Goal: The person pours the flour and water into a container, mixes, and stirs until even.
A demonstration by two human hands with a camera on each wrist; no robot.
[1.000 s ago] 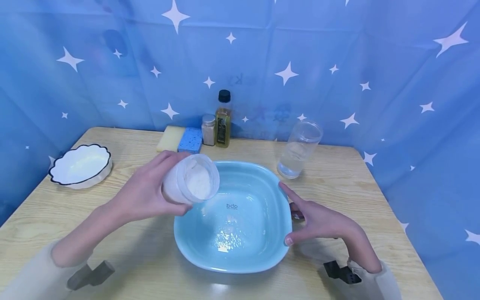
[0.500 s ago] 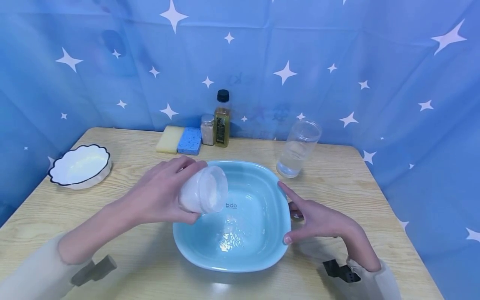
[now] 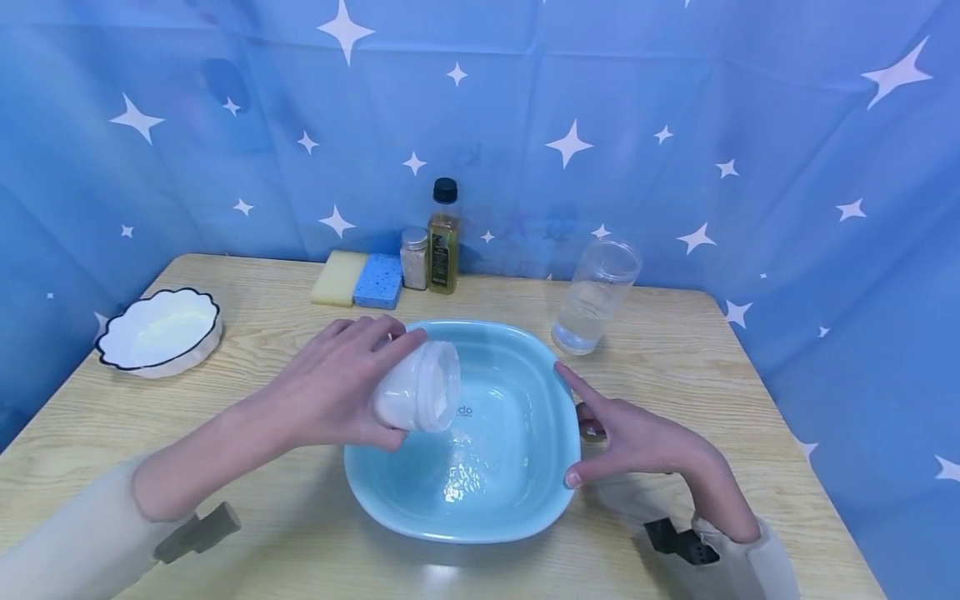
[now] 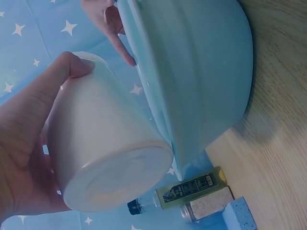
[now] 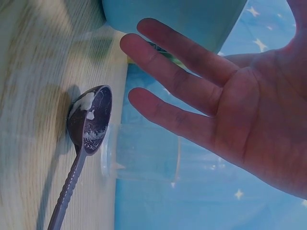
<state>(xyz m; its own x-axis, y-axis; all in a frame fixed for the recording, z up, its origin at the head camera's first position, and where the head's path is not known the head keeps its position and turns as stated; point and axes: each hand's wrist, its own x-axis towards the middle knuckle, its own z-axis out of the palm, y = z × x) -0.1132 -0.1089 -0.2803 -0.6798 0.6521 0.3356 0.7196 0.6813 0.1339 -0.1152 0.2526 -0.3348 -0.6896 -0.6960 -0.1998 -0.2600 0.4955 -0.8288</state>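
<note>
My left hand (image 3: pixel 333 387) grips a translucent plastic jar (image 3: pixel 416 390) of white powder. The jar is tipped sideways, its mouth facing right over the light-blue basin (image 3: pixel 517 517); whether powder is falling cannot be made out. In the left wrist view, the jar's base (image 4: pixel 117 177) faces the camera, near the basin's rim. My right hand (image 3: pixel 637 437) touches the basin's right rim with index fingertip and thumb, its other fingers extended. In the right wrist view a dark scoop (image 5: pixel 91 120) with white residue lies on the table near those fingers.
Behind the basin stand a yellow sponge (image 3: pixel 340 278), a blue sponge (image 3: pixel 378 282), a small shaker jar (image 3: pixel 414 260) and an oil bottle (image 3: pixel 443 246). A glass of clear liquid (image 3: pixel 592 304) is back right. A scalloped white dish (image 3: pixel 161 333) sits far left.
My left hand has moved right with the jar, bringing it further over the basin and tilting its mouth more to the right. My right hand has stayed at the rim.
</note>
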